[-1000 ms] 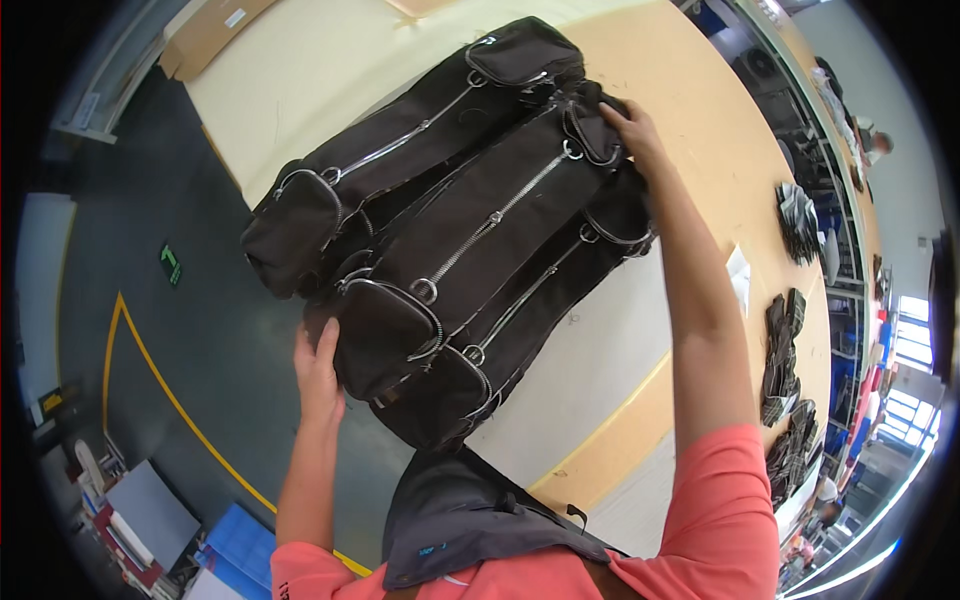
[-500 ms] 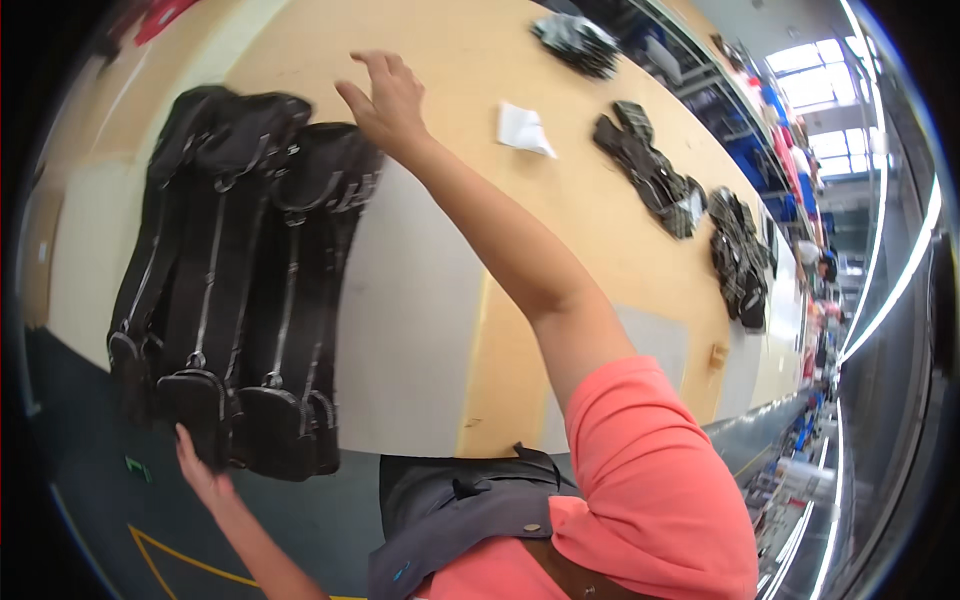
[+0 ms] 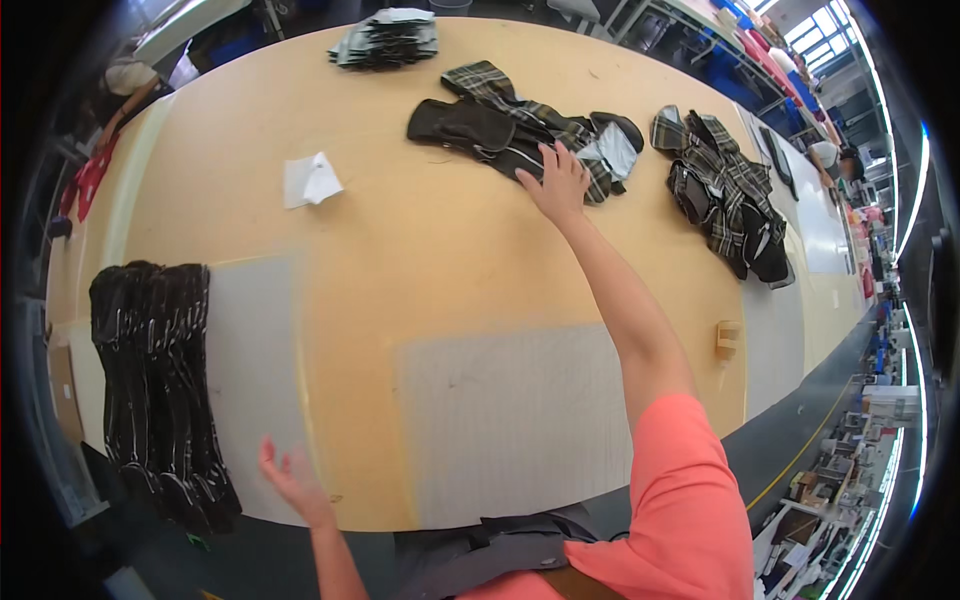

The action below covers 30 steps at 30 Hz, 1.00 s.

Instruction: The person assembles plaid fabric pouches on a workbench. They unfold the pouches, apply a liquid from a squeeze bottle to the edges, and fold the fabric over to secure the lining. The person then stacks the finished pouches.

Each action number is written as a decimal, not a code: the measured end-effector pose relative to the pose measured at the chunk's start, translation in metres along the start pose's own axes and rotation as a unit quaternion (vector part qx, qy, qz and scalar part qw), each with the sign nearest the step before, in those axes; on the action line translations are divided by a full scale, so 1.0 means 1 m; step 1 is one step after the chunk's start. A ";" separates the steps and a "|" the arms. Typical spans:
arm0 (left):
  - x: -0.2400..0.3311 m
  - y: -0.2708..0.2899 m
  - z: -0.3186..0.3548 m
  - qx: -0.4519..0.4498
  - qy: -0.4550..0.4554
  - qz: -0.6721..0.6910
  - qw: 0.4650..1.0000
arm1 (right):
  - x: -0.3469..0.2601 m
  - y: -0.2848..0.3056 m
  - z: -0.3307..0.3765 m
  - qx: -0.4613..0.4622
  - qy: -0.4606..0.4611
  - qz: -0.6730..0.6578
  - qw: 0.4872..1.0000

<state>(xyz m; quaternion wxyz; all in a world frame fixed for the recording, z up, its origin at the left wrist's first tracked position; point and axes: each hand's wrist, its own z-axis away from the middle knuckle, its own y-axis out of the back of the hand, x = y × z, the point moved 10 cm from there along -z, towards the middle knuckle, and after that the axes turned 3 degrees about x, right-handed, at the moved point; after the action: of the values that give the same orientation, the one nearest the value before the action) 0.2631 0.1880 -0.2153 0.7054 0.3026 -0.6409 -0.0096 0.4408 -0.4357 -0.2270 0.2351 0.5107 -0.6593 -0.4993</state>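
Note:
My right hand [image 3: 560, 187] reaches far across the table, at the near edge of a pile of black and plaid sewn fabric pieces [image 3: 490, 130] with a zipper line and a silvery patch. Its thumb and fingers are apart; whether the fingertips touch the pile I cannot tell. My left hand [image 3: 297, 490] hovers over the near left of the table, somewhat blurred, with fingers spread and nothing in it. To its left lies a row of long black zippered fabric pieces [image 3: 160, 370], side by side, their near ends hanging over the table edge.
A second plaid and black pile [image 3: 725, 195] lies at the right. A stack of silvery and dark pieces [image 3: 387, 40] sits at the far edge. White paper [image 3: 312, 181], a small tan block [image 3: 728, 340] and grey mats [image 3: 510, 420] are on the table [image 3: 400, 260]. Other people work beyond.
My view has swung to the right. My right hand has gone from above the black row to the plaid pile. My left hand has come away from the row's near end.

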 end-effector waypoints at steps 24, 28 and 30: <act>0.030 -0.210 0.100 -0.047 -0.265 -0.369 0.889 | 0.125 0.096 0.199 -0.145 0.097 -0.083 0.981; 0.025 -0.206 0.099 -0.050 -0.262 -0.392 0.880 | 0.178 0.133 0.165 -0.051 -0.014 -0.177 0.983; 0.020 -0.206 0.095 -0.049 -0.267 -0.393 0.879 | 0.177 0.135 0.165 -0.071 -0.029 -0.219 0.973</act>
<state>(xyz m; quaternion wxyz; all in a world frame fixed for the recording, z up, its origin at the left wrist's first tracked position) 0.2571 -0.0283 -0.2881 0.4596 0.4806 -0.6321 -0.3978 0.1809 -0.5304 -0.2057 0.1363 0.6098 -0.5007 -0.5991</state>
